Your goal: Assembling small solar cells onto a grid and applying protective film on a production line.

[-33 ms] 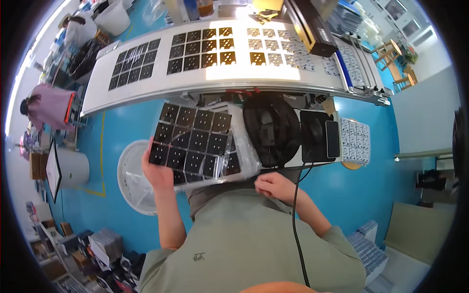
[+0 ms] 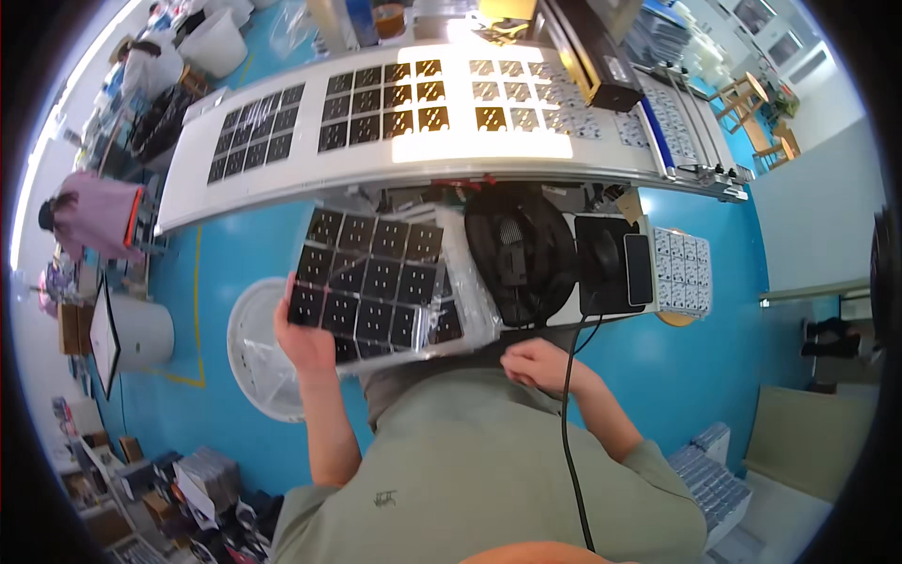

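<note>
One black compartment tray (image 2: 371, 282), centre frame: left hand (image 2: 303, 340) clasps its lower-left corner; right hand (image 2: 537, 365) loosely curled, empty, should steady the right edge level.

A single head view looks steeply down from above the person's chest, facing forward over the body toward a long white conveyor (image 2: 282, 179) that crosses the top of the picture. The fisheye lens bends the conveyor's straight edges and darkens the rim. Nearest the lens are the shirt (image 2: 489, 470) and both forearms, entering from the lower edge. The blue floor (image 2: 676, 357) lies farther below on either side. No second view shares this scene.
</note>
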A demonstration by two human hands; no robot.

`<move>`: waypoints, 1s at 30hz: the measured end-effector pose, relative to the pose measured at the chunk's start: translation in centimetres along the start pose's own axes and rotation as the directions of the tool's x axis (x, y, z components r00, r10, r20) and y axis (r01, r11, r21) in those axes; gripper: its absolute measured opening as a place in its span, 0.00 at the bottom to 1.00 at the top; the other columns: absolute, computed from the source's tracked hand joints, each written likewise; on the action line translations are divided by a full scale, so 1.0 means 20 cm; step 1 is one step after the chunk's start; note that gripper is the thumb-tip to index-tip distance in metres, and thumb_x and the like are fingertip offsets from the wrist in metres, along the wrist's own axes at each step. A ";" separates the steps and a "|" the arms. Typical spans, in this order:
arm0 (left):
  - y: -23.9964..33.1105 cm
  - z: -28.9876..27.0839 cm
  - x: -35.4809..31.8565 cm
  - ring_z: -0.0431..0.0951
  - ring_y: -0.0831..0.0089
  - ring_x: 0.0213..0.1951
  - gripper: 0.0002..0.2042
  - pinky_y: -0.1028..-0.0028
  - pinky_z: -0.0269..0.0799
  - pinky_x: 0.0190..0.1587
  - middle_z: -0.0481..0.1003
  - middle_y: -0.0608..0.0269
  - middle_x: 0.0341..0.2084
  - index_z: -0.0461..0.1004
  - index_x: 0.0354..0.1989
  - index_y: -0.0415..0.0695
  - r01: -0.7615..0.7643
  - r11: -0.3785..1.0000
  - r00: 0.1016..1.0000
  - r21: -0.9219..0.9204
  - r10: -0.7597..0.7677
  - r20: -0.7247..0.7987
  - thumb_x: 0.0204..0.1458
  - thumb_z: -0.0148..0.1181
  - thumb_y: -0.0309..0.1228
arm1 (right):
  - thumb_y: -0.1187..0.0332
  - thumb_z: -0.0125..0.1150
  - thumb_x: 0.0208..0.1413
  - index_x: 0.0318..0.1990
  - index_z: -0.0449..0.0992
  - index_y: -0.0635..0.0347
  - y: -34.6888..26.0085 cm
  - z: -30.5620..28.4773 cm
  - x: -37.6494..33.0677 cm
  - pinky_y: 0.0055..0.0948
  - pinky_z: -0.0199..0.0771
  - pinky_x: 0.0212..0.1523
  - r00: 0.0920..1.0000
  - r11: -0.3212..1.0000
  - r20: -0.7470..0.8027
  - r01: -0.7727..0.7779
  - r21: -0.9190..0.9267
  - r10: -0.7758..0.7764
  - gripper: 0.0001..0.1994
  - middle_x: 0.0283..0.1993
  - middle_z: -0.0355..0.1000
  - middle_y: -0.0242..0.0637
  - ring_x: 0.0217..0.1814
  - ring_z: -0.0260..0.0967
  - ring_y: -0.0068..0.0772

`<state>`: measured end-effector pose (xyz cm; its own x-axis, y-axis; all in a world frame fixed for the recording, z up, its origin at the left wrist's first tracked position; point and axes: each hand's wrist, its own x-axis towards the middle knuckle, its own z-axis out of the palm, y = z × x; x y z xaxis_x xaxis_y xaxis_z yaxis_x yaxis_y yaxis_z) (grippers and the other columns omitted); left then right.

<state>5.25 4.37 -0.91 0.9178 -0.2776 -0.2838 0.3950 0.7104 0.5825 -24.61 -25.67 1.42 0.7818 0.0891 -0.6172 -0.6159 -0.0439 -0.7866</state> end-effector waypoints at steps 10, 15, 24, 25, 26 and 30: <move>-0.02 0.03 -0.02 0.71 0.55 0.67 0.27 0.54 0.65 0.72 0.70 0.49 0.68 0.63 0.73 0.36 -0.023 0.999 0.999 0.044 0.021 0.048 0.71 0.35 0.37 | 0.63 0.55 0.60 0.31 0.82 0.67 0.49 -0.64 -0.63 0.57 0.77 0.44 0.589 0.577 -0.808 -0.664 -0.475 0.012 0.15 0.37 0.79 0.60 0.41 0.78 0.64; -0.03 0.11 -0.02 0.76 0.58 0.62 0.24 0.56 0.71 0.68 0.75 0.52 0.63 0.68 0.69 0.37 -0.046 0.997 0.999 0.067 0.044 0.032 0.71 0.37 0.35 | 0.60 0.61 0.65 0.40 0.80 0.68 0.01 -0.99 -0.81 0.50 0.77 0.43 0.243 0.747 -0.935 -0.563 -0.353 -0.259 0.15 0.38 0.79 0.57 0.42 0.78 0.60; -0.02 0.04 0.00 0.77 0.57 0.61 0.24 0.53 0.72 0.66 0.76 0.53 0.62 0.71 0.68 0.38 -0.033 0.998 0.998 0.057 0.031 0.050 0.70 0.38 0.36 | 0.48 0.60 0.66 0.51 0.79 0.68 -0.43 -2.17 -0.61 0.47 0.76 0.55 -0.301 0.817 -0.789 -0.420 -0.394 -0.535 0.26 0.53 0.78 0.53 0.55 0.76 0.53; -0.02 0.05 -0.02 0.77 0.57 0.61 0.24 0.53 0.72 0.66 0.76 0.53 0.62 0.71 0.67 0.38 -0.039 0.996 0.998 0.079 0.034 0.058 0.70 0.38 0.36 | 0.48 0.60 0.66 0.51 0.79 0.68 -0.38 -2.30 -0.55 0.47 0.76 0.55 -0.305 0.815 -0.781 -0.410 -0.409 -0.545 0.26 0.53 0.78 0.53 0.55 0.76 0.53; -0.02 0.05 -0.02 0.77 0.57 0.61 0.24 0.53 0.72 0.66 0.76 0.53 0.62 0.72 0.67 0.38 -0.042 0.994 0.997 0.102 0.035 0.066 0.71 0.38 0.36 | 0.44 0.59 0.65 0.54 0.78 0.68 -0.32 -2.42 -0.52 0.49 0.74 0.59 -0.258 0.762 -0.816 -0.573 -0.301 -0.517 0.30 0.57 0.76 0.55 0.59 0.73 0.56; -0.03 0.01 -0.02 0.76 0.58 0.63 0.24 0.55 0.72 0.67 0.76 0.53 0.63 0.72 0.67 0.38 -0.089 0.994 0.993 0.064 0.084 0.077 0.71 0.39 0.37 | 0.31 0.53 0.63 0.60 0.77 0.65 -0.42 -2.40 -0.40 0.50 0.71 0.67 -0.133 0.661 -0.956 -0.746 -0.076 -0.260 0.41 0.63 0.74 0.53 0.69 0.68 0.57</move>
<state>4.64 3.86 -0.95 0.9482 -0.2657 -0.1740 0.3131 0.6898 0.6528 -21.08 -73.83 11.89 0.1491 -0.9520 0.2672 -0.9834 -0.1711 -0.0609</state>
